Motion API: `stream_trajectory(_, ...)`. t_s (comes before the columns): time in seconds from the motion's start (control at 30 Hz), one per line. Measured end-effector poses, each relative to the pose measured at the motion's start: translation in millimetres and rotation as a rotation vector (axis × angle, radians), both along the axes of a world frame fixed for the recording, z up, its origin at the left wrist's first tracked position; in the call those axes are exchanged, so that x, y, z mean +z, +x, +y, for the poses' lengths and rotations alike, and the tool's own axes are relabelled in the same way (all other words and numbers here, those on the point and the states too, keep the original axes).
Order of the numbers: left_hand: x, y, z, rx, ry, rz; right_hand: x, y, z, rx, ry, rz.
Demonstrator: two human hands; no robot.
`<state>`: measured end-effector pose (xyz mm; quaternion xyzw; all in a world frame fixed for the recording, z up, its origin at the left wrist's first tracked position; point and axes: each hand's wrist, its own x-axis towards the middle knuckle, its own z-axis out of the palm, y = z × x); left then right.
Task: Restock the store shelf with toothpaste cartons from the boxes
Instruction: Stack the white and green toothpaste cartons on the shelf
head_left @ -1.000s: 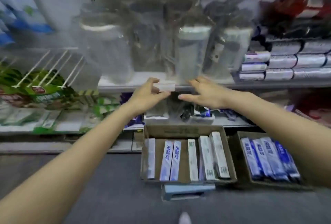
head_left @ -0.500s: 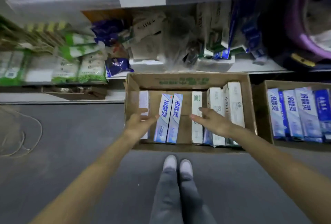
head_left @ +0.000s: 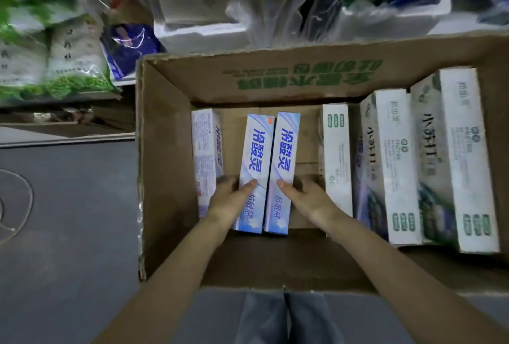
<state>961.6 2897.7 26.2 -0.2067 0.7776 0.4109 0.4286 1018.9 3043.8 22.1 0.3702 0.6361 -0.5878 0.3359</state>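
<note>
An open cardboard box on the floor holds toothpaste cartons. Two blue-and-white cartons lie side by side in its middle. My left hand grips the left blue carton, thumb on top and fingers down its left side. My right hand grips the right blue carton the same way from the right. Another blue carton stands on edge at the left wall. Several white and green cartons stand at the right.
The bottom shelf lies just beyond the box, with white trays and plastic-wrapped goods. Green and white bags and a blue packet sit on the shelf to the left. Grey floor is at the left; my knees are below the box.
My head dropped from the shelf down to the box. Both hands came down from the shelf edge, reached into the box and closed on the two middle blue cartons.
</note>
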Motion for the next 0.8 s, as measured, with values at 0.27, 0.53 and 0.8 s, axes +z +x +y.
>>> stream_trajectory(0.27, -3, -1, 5, 0.204, 0.143, -0.174, -8, 6, -4, -0.226, -0.199, -0.082)
stream_trajectory(0.53, 2, -6, 0, 0.209, 0.196, -0.182, 0, -2, 8, -0.22, -0.228, 0.002)
stream_trajectory(0.8, 7, -11, 3, 0.292, 0.371, -0.273, 2, 0, 4, -0.315, -0.379, -0.085)
